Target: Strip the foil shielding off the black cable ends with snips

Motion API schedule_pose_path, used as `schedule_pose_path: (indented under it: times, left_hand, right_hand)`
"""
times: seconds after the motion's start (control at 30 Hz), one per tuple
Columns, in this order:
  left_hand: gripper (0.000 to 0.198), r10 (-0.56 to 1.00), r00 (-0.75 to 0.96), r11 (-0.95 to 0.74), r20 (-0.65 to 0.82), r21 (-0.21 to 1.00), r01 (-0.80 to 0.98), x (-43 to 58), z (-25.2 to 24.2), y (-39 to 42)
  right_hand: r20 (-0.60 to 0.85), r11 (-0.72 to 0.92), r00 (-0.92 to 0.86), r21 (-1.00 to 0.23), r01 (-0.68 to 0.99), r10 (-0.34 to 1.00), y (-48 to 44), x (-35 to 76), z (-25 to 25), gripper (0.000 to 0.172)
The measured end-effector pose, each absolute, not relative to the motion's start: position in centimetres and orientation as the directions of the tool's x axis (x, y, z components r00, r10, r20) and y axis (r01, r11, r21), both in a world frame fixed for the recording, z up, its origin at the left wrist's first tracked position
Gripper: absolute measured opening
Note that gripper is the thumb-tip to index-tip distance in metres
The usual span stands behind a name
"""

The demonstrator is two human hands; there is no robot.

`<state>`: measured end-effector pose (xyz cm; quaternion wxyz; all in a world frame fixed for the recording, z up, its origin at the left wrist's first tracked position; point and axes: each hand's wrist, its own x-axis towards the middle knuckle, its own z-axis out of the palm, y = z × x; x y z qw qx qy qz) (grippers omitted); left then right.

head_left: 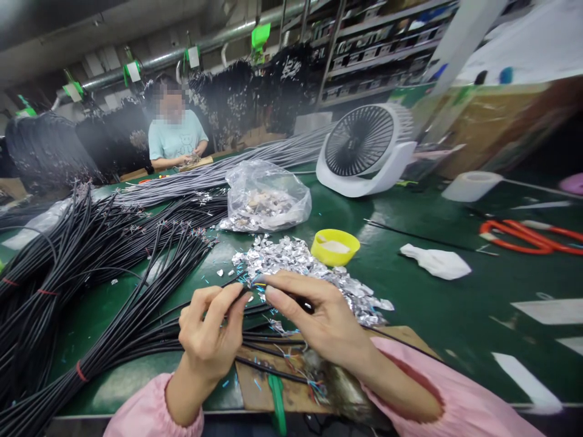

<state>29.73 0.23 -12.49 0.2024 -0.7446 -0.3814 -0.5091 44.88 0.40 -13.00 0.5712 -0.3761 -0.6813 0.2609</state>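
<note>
In front of me my left hand (pixel 212 328) is closed in a pinch on the end of a black cable (pixel 243 292). My right hand (pixel 319 309), fingertips close to the left ones, pinches thin coloured wires (pixel 259 284), a yellow one among them, at that cable end. A dark, shiny object (pixel 306 303) shows under the right fingers; its kind is hidden. Below the hands, more black cables (pixel 273 367) with stripped coloured wire ends lie over a brown board (pixel 255 394). Just beyond is a heap of crumpled silver foil scraps (pixel 291 258).
Bundles of black cables (pixel 104 328) cover the left of the green table (pixel 410 297). A clear bag of scraps (pixel 268 197), a yellow bowl (pixel 334 247) and a white fan (pixel 364 149) stand beyond. Orange-handled scissors (pixel 523 237) lie right. A person (pixel 177 133) sits across.
</note>
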Motion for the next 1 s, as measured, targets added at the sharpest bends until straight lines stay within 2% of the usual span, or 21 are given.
schedule_pose_path:
  times: [0.1, 0.27, 0.37, 0.47, 0.53, 0.6, 0.73, 0.83, 0.93, 1.0]
  left_hand:
    - [0.024, 0.401, 0.221, -0.586, 0.889, 0.064, 0.808, 29.7, -12.5, 0.1]
    - [0.029, 0.481, 0.244, -0.585, 0.842, 0.102, 0.804, 29.6, -12.8, 0.1]
    - [0.029, 0.477, 0.240, -0.582, 0.846, 0.099, 0.807, 29.6, -13.0, 0.0]
    - [0.024, 0.460, 0.209, -0.575, 0.863, 0.110, 0.811, 29.6, -13.3, 0.0]
    - [0.024, 0.504, 0.178, -0.591, 0.845, 0.187, 0.784, 29.6, -13.5, 0.0]
    - [0.025, 0.624, 0.164, -0.600, 0.764, 0.334, 0.727, 29.5, -13.6, 0.1]
    - [0.030, 0.868, 0.193, -0.479, 0.457, 0.670, 0.568, 29.1, -12.7, 0.4]
    - [0.035, 0.940, 0.249, -0.318, 0.234, 0.865, 0.389, 28.9, -11.8, 0.7]
    - [0.036, 0.946, 0.299, -0.210, 0.124, 0.938, 0.276, 28.8, -11.4, 0.9]
    - [0.033, 0.946, 0.260, -0.272, 0.195, 0.913, 0.305, 28.8, -11.6, 0.9]
  right_hand:
    - [0.534, 0.533, -0.050, -0.823, 0.196, 0.844, 0.4, 44.9, -13.0, 0.021]
    - [0.449, 0.451, -0.051, -0.878, 0.159, 0.892, 0.5, 44.8, -13.2, 0.023]
    - [0.495, 0.495, -0.045, -0.853, 0.163, 0.868, 0.5, 44.7, -13.2, 0.020]
    - [0.582, 0.572, -0.028, -0.786, 0.235, 0.812, 0.4, 44.5, -13.2, 0.018]
    - [0.623, 0.602, -0.027, -0.743, 0.294, 0.782, 0.2, 44.5, -13.2, 0.018]
    - [0.649, 0.618, -0.028, -0.708, 0.343, 0.760, 0.1, 44.6, -13.1, 0.018]
    - [0.688, 0.655, -0.041, -0.669, 0.351, 0.725, 0.2, 44.7, -12.9, 0.017]
    - [0.685, 0.661, -0.039, -0.686, 0.304, 0.728, 0.2, 44.7, -13.0, 0.017]
    - [0.654, 0.631, -0.020, -0.722, 0.283, 0.756, 0.3, 44.7, -12.9, 0.020]
    - [0.623, 0.590, 0.021, -0.751, 0.297, 0.782, 0.2, 44.8, -12.7, 0.023]
